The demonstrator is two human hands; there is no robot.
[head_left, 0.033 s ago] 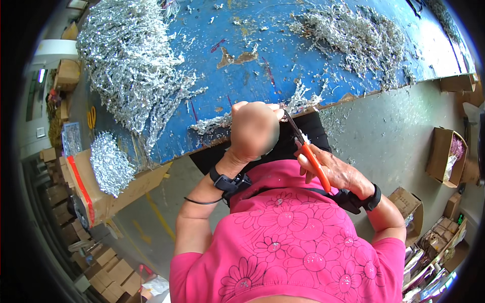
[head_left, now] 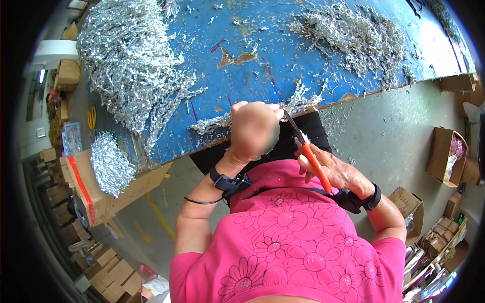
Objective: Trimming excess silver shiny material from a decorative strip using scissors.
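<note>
Two hands (head_left: 255, 132); one orange-handled cutter (head_left: 308, 154)

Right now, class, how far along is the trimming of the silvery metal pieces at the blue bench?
Done: a cardboard box at the bench's left end is heaped with silvery pieces. In hand: the left hand holds a small piece, hidden by blur, at the blades of orange-handled cutters in the right hand. Left: a big tangled pile and another pile lie on the blue bench.
</note>
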